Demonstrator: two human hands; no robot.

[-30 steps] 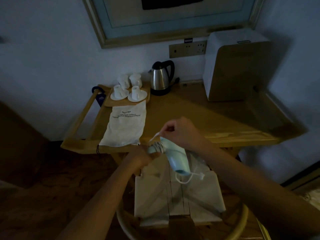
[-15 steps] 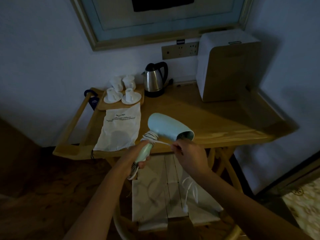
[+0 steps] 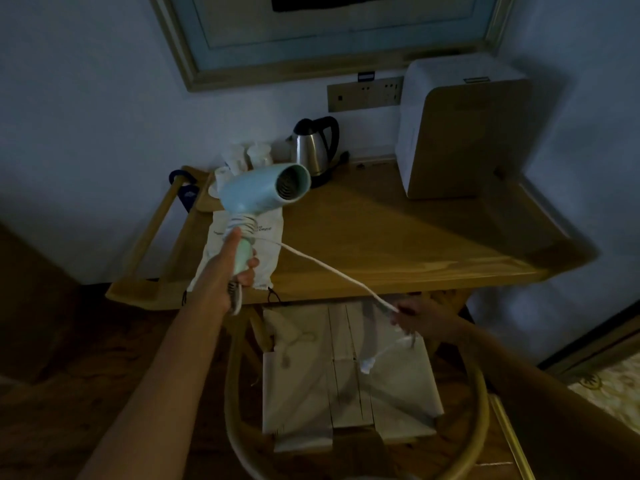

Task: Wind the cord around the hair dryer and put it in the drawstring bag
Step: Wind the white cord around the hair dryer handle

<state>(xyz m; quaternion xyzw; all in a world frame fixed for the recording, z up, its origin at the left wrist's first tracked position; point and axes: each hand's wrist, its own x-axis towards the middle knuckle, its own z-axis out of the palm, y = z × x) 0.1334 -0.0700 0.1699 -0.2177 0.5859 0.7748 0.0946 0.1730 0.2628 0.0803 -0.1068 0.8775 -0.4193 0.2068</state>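
My left hand (image 3: 232,268) grips the handle of a pale blue hair dryer (image 3: 263,192), held up over the left part of the wooden table with its nozzle facing me. A few turns of white cord wrap the top of the handle. From there the cord (image 3: 329,270) runs taut down and to the right into my right hand (image 3: 417,318), which pinches it below the table's front edge. The plug end (image 3: 366,368) dangles under that hand. The white drawstring bag (image 3: 266,251) lies flat on the table behind the dryer, partly hidden by it.
A steel kettle (image 3: 313,152) and white cups on a small tray (image 3: 242,161) stand at the back of the wooden table (image 3: 415,244). A white and wood box (image 3: 464,129) stands at the back right. A chair with white cloth (image 3: 346,382) is below.
My left hand has raised the dryer up and to the left, turning its nozzle toward me. My right hand has pulled the cord out down to the right, drawing it taut.
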